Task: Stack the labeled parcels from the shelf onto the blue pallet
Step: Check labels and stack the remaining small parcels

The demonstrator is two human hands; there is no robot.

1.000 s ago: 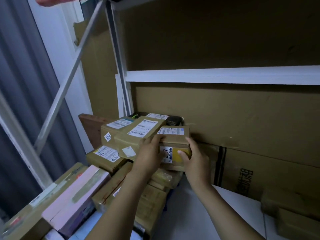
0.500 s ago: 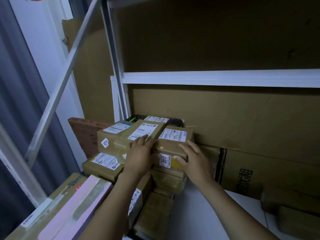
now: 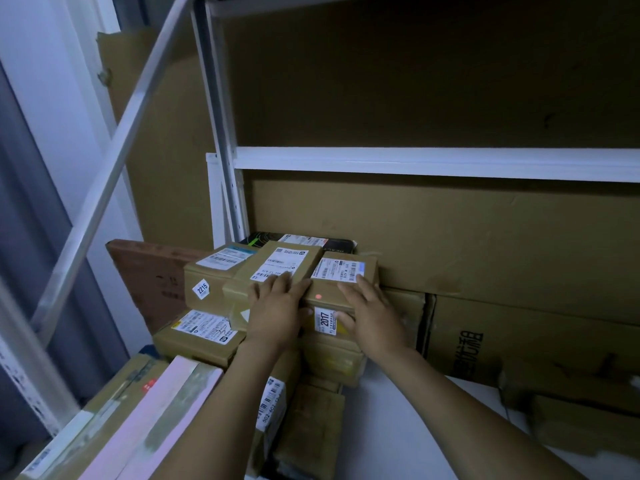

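Diagonal white brace point(image 3: 114, 168), 10 o'clock, runs from top centre down toward the left edge. Pink flat box point(image 3: 162, 420), 7 o'clock, lies beside a long brown carton point(image 3: 114, 393). Parcel stickered 2215 point(image 3: 207, 275), 9 o'clock of the hands, sits on a lower labelled parcel point(image 3: 201, 336). Middle parcel point(image 3: 277, 268), label up, touches the 2215 parcel. The left hand point(image 3: 277, 313) lies flat on it, fingers straight, gripping nothing. Parcel stickered 2017 point(image 3: 341, 282), frame centre, is at the stack's 3 o'clock end, against the middle parcel. The right hand point(image 3: 372, 317) rests on it, fingers spread over the top, thumb on the front face. White shelf rail point(image 3: 433, 162), 1 o'clock. Printed carton point(image 3: 519, 341), 4 o'clock.
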